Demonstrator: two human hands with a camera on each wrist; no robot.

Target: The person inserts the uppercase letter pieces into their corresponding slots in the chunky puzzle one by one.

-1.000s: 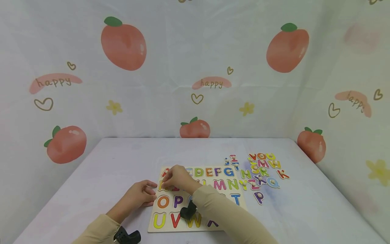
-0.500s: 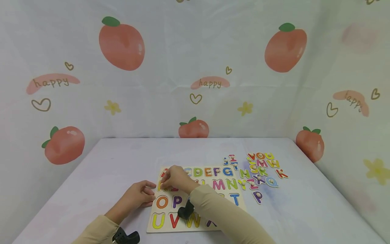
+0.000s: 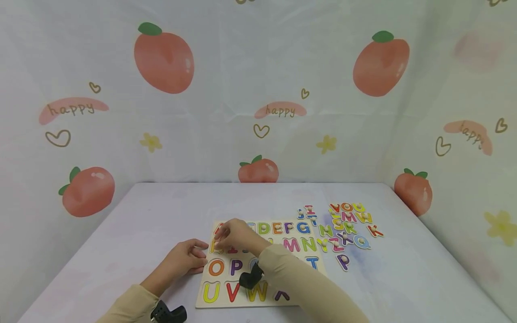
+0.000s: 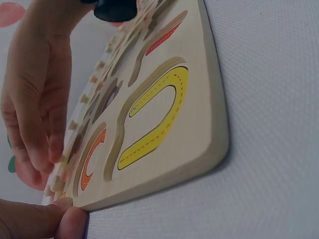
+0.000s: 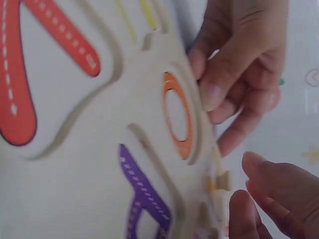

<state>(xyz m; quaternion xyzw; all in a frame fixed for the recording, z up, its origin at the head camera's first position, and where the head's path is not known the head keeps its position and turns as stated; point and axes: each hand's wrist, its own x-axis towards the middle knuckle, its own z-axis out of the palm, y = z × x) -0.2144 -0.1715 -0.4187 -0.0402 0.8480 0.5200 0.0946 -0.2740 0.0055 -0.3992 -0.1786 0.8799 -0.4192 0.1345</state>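
Note:
A wooden alphabet puzzle board [image 3: 224,278] lies on the table with letter-shaped recesses. My left hand [image 3: 187,258] grips its left edge; in the left wrist view the thumb and a finger [image 4: 75,224] meet at the board's rim. My right hand [image 3: 238,235] hovers over the second row at the left, above the H piece [image 3: 215,247]. In the right wrist view, thumb and forefinger stand apart, close beside a wooden knob [image 5: 227,180], not closed on it. Knobbed letters such as D [image 3: 264,228] and G [image 3: 303,228] sit in the top row; B is hidden by my hand.
Loose knobbed letters lie right of the board, among them P [image 3: 343,262], Q [image 3: 361,242], K [image 3: 375,231] and I [image 3: 309,209]. Peach-printed cloth [image 3: 226,89] hangs behind the white table [image 3: 153,220].
My right fingers have spread slightly and risen a little from the H piece. My left hand stays at the board's edge.

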